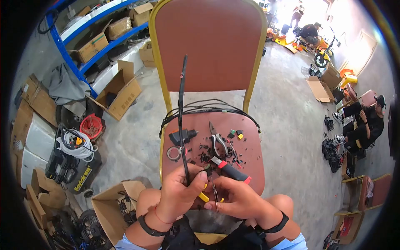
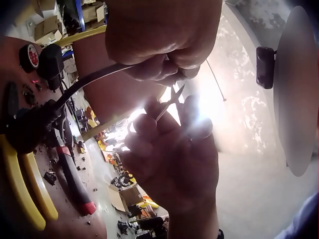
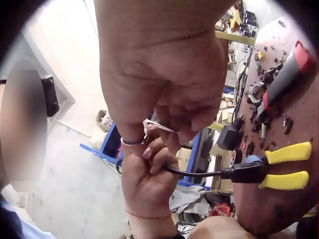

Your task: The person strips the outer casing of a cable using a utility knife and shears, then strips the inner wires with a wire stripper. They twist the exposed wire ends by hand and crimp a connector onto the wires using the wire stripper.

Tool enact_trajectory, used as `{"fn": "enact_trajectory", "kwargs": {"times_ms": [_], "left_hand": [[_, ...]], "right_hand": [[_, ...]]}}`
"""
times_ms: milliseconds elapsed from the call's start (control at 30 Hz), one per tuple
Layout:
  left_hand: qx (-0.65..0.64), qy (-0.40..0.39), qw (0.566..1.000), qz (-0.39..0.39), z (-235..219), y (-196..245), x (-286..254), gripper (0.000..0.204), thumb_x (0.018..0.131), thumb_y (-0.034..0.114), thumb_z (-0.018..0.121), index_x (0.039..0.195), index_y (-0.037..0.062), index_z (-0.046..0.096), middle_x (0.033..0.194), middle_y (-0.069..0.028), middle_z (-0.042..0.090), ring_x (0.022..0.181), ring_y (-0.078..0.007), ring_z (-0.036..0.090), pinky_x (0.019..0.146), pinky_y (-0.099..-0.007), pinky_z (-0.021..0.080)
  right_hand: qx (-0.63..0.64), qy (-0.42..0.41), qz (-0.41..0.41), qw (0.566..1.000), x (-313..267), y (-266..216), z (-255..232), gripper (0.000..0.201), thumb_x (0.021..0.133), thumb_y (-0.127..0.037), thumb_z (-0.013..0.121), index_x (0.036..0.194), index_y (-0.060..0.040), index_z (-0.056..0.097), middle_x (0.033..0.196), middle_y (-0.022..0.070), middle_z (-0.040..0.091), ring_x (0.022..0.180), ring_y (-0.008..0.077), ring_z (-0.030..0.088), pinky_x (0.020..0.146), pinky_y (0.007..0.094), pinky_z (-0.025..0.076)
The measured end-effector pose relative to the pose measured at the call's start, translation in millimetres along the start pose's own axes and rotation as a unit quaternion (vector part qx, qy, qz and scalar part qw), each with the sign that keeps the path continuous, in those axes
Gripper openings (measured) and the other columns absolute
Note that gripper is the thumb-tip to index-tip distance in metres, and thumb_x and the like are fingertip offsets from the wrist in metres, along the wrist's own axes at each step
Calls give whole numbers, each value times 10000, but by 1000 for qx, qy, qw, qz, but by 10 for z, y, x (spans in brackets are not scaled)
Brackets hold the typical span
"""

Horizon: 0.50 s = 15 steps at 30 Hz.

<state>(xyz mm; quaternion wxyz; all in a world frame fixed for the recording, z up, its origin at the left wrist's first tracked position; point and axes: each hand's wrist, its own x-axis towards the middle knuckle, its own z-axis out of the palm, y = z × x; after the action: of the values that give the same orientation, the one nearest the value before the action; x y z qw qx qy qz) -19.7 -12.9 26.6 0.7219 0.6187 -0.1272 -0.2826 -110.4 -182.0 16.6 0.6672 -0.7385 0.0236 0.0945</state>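
Note:
My left hand [image 1: 181,189] grips a black cable [image 1: 181,108] that rises upright in front of the chair back. Small silver scissors [image 1: 215,191] are in my right hand [image 1: 238,198], the thumb through one ring [image 3: 132,143]. Their slim blades [image 2: 175,95] stand parted close to the left fingertips in the left wrist view. From the left hand the cable runs to a thicker black piece [image 3: 244,173], seen in the right wrist view. Yellow-handled pliers [image 3: 288,153] lie on the seat, partly hidden by my hands in the head view.
On the chair seat [image 1: 254,166] lie grey-handled pliers [image 1: 217,141], a red-and-black utility knife [image 1: 231,170], a tape roll [image 1: 173,153] and black scraps. A cable bundle [image 1: 208,107] crosses the seat's back. Cardboard boxes [image 1: 118,91] stand left; a seated person [image 1: 366,121] is at right.

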Motion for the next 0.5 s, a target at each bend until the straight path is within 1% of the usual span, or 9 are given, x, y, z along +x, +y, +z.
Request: {"fn": "enact_trajectory", "kwargs": {"times_ms": [33,133,233,333,433,500], "left_hand": [[11,2,1000,3,-10,-22,-22,155,953,130,613,1015,-11,600,834,-55,669,713,-97,645,577,-233,537],[2,-2,1000,-3,14,6,-44,142,940,112,627,1002,-12,598,827,-46,668,714,-80,638,597,-212,522],[31,-20,999,18,29,24,-54,136,933,102,634,987,-18,599,829,-38,667,725,-68,632,618,-203,514],[32,-30,999,22,33,24,-50,126,932,99,633,966,-18,602,834,-33,666,730,-64,626,634,-204,515],[3,-35,999,22,36,20,-58,124,932,99,633,957,-19,606,836,-27,663,734,-60,622,635,-202,515],[10,-39,999,19,20,3,-69,119,934,99,631,953,-17,606,828,-18,654,728,-51,609,631,-200,505]], "right_hand": [[-1,-5,14,1000,-14,1,16,461,819,-292,786,1135,-15,598,841,63,624,733,135,573,631,282,465],[0,6,-21,1000,-35,67,34,460,821,-290,784,1134,-11,596,838,59,623,725,134,572,628,282,465],[9,3,-16,1000,-56,66,25,457,822,-292,782,1129,-9,596,832,55,622,714,132,567,621,281,465],[-4,-27,42,999,-70,-54,-15,471,844,-203,780,1168,39,539,971,30,616,889,77,569,745,241,475],[-22,3,-3,1000,-60,-31,11,457,830,-304,775,1130,-11,595,822,51,616,701,123,554,611,273,460],[-40,-5,7,999,-57,-63,3,459,830,-305,776,1128,-7,594,818,53,618,708,121,559,616,273,463]]}}
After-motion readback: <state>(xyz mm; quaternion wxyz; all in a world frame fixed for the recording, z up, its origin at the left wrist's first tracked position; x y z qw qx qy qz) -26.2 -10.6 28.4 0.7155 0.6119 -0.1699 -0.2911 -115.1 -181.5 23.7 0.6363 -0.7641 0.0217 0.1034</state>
